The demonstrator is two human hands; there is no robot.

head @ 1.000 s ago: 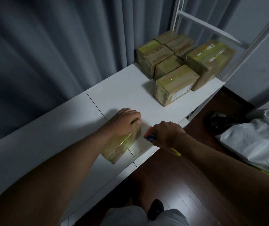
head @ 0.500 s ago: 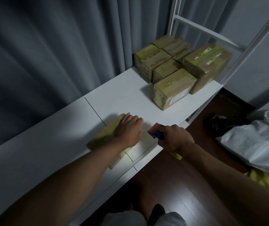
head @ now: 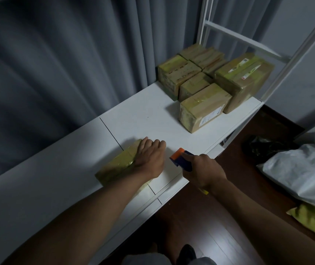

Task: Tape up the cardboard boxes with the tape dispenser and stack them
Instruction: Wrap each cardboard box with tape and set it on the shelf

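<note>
Cardboard box lies flat at the near edge of the white table, left hand pressing down on its right end, fingers fairly straight and spread over the top, nothing pinched; right hand curled round the tape dispenser, orange head pointing toward the box, just beside it, not touching; box already looks glossy with yellowish tape, so likely slick on top; judged light and stiff, corners crushable; best taken by the two short ends or the long side walls, not by the taped face; finished boxes cluster well apart at the far right end by the white rack; curtain behind.
</note>
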